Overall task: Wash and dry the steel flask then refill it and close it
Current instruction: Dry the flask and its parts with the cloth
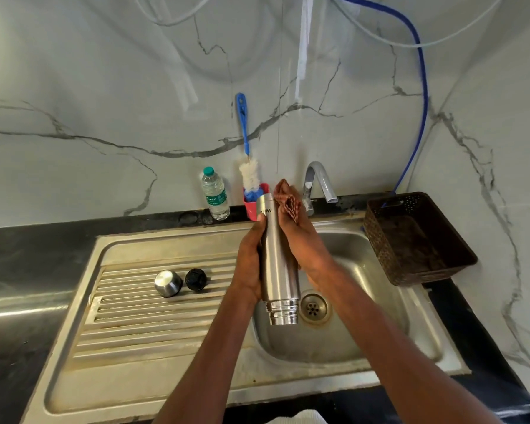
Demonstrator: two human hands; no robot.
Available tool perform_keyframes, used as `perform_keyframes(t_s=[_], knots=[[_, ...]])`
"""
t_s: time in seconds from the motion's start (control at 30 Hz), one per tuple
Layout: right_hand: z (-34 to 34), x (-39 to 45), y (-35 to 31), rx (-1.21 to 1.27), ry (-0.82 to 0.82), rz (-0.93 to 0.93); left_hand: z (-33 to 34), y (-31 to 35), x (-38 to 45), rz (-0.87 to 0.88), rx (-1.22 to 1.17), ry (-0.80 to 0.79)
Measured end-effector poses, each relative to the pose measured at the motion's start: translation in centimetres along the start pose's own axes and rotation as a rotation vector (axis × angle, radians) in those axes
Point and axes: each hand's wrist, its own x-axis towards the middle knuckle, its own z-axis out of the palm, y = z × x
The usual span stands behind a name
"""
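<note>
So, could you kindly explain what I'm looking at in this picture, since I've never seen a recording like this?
There is no robot here: one camera worn on a person's head looks down at their two bare hands over a steel sink. The left hand grips a steel flask, held mouth downward above the basin. The right hand presses a reddish-brown cloth against it, apparently drying it. On the ribbed drainboard lie the flask's steel cap and black stopper, so it is open. Behind stand a plastic water bottle, a bottle brush in a red holder, and the tap. A brown basket sits right.
</note>
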Motion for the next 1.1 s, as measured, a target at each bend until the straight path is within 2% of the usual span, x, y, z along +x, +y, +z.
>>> perform_keyframes(t_s=[0.07, 0.17, 0.27, 0.37, 0.43, 0.5, 0.6, 0.7, 0.83, 0.93, 1.0, 1.1], knots=[[0.3, -1.8, 1.0, 0.002, -0.049, 0.026, -0.4, 0.1, 0.1, 0.026, 0.003, 0.039], [1.2, -4.4, 3.2, -0.038, -0.088, -0.070, -1.4, 0.4, 0.4, 0.057, -0.011, 0.071], [1.5, -4.2, 5.0, -0.215, -0.045, -0.170, -2.0, -0.1, 0.6, 0.095, 0.094, 0.105], [1.9, -3.1, 3.9, -0.582, 0.062, -0.309, -0.5, -0.6, -0.2, 0.033, 0.070, 0.125], [1.6, -1.8, 2.4, -0.562, 0.065, -0.360, 0.7, -0.4, -0.5, 0.045, 0.061, 0.073], [1.0, -0.4, 0.7, -0.358, 0.033, -0.290, 1.6, -0.1, -0.7, 0.062, 0.103, 0.042], [0.1, 0.9, -0.5, -0.048, 0.046, -0.071, 1.7, 0.0, -0.5, 0.084, 0.140, 0.033], [-0.6, 0.3, -0.6, 0.116, 0.039, 0.106, 1.4, -0.1, -0.2, 0.121, 0.229, 0.046], [-0.8, -0.4, 0.7, 0.217, 0.026, 0.253, 0.0, -0.8, 1.8, 0.202, 0.318, 0.138], [-0.7, -1.2, 2.6, 0.202, 0.012, 0.349, -1.0, -0.5, 3.2, 0.331, 0.615, 0.270], [-0.8, -2.0, 3.7, 0.190, -0.004, 0.386, -0.7, 0.2, 2.8, 0.385, 0.706, 0.337], [-1.3, -2.6, 4.8, 0.169, -0.007, 0.371, -0.1, -0.1, 1.7, 0.414, 0.697, 0.284]])
